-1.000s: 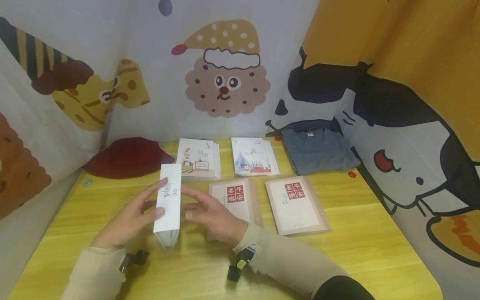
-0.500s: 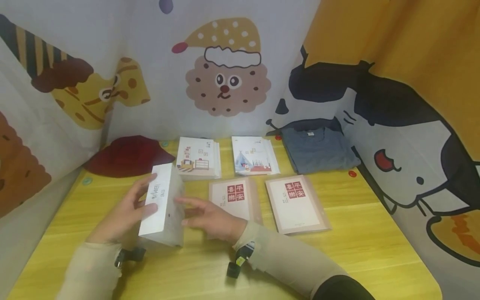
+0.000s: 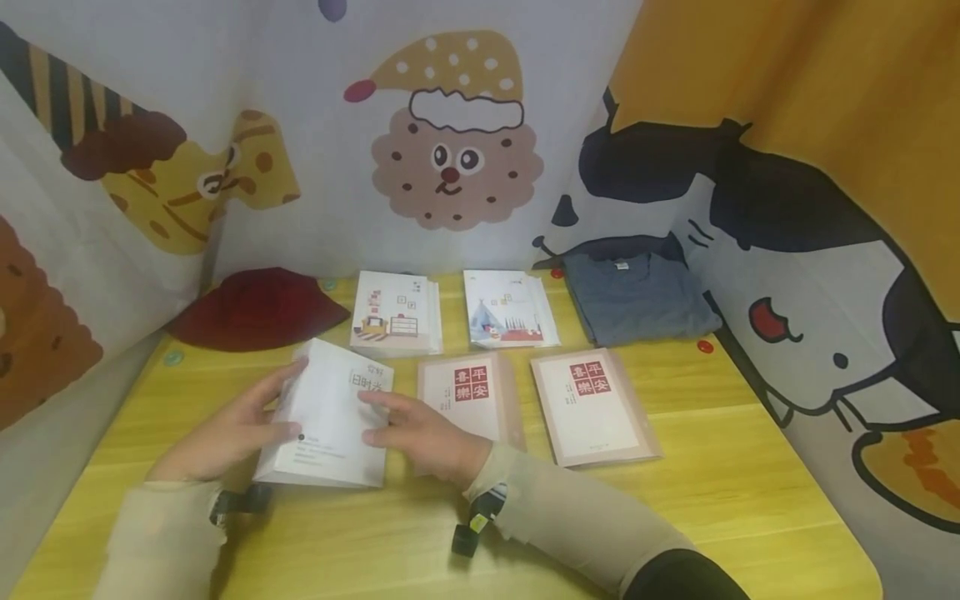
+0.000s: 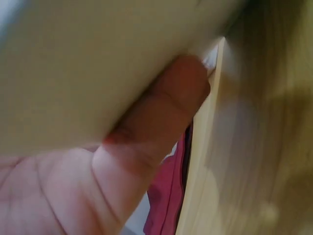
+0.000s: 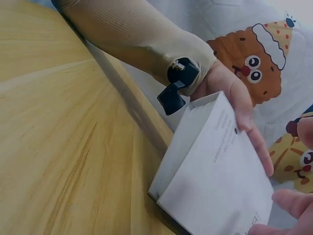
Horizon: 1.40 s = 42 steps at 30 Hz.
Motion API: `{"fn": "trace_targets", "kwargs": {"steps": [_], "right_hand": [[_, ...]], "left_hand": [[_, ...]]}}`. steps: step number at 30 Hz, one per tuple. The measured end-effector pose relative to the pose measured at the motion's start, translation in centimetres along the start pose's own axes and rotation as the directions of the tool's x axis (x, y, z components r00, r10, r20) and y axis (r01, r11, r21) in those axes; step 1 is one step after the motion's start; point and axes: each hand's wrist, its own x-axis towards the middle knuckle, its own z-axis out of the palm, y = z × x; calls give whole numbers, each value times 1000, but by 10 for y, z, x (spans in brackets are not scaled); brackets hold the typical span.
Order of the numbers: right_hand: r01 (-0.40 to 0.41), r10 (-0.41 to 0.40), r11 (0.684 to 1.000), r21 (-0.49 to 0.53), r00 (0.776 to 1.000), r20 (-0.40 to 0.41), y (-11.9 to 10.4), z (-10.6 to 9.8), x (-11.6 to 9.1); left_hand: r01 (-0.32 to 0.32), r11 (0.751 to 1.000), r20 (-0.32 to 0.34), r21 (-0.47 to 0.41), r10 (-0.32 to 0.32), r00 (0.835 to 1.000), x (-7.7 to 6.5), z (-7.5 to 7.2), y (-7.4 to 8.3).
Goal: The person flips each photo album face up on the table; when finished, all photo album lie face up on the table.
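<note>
Above the left part of a yellow surface (image 3: 712,517), a person's left hand (image 3: 228,429) is grasping a white book (image 3: 337,433) at its spine side, the thumb pressing near the corner of the cover. The right hand (image 3: 427,437) is touching the book's lettered face with extended index finger and thumb. The book is tilting, its page edges showing in the right wrist view; whether its lower edge is meeting the surface is hard to tell.

Behind it, a red hat (image 3: 258,312) is resting at back left, near a room-print book (image 3: 393,312) and a tent-print book (image 3: 510,308). A folded shirt (image 3: 637,300) is lying at back right. In front of that row, the left seal book (image 3: 480,408) is lying partly hidden by the right hand, the right seal book (image 3: 592,421) beside it. A cartoon-print curtain (image 3: 300,58) is hanging behind.
</note>
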Motion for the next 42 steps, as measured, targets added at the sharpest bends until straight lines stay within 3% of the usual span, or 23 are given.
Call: {"fn": "trace_targets", "kwargs": {"steps": [6,10,15,19,26,33,37,42], "right_hand": [[1,-1,1000,-9,1000,-3,2,0,1],[9,-9,1000,5,1000,-8,4,0,1],[-6,6,1000,-16,999,-43,5,0,1],[-9,8,1000,-12,998,-57,6,0,1],[12,-12,1000,3,999,-51,8,-1,4],[36,-34,997,68,999,-35,10,-1,7],[48,-46,998,51,998,-45,8,-1,3],[67,-65,998,21,995,-71,-2,-9,-8]], "left_hand": [[81,992,-12,95,-80,997,-1,-4,-1],[60,981,-1,185,-61,998,0,-6,-6],[45,945,26,324,-57,998,5,-5,-9],[87,914,-12,396,-90,996,8,-2,-8],[169,900,-57,402,-160,985,7,0,-4],[215,911,-55,353,-209,976,8,1,-7],[219,909,-60,354,-212,975,9,1,-10],[181,908,-83,379,-162,983,9,4,-4]]}}
